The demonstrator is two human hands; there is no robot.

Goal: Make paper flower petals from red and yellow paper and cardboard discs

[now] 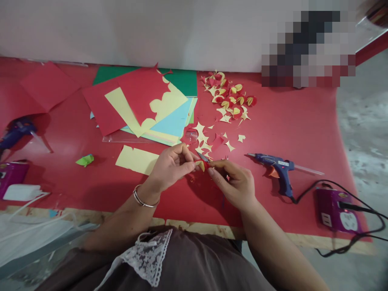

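Between my two hands is a small red and yellow paper flower (pixel 201 164), pinched from both sides above the red table. My left hand (pixel 174 163) has its thumb and forefinger closed on the yellow side. On the red side, the thumb and fingers of my right hand (pixel 233 180) are closed as well. Scissors (pixel 203 157) lie just behind the flower, their handles mostly hidden. Beyond my fingers are yellow and red paper scraps (pixel 200 135). A cut strip of yellow paper (pixel 138 159) is partly covered by my left hand.
Several finished red and yellow paper pieces (pixel 233 97) lie at the back. Coloured paper sheets (pixel 136 93) are stacked at back left. A blue glue gun (pixel 279 167) is wired to a purple power socket (pixel 336 210) on the right. Another glue gun (pixel 18 131) lies far left.
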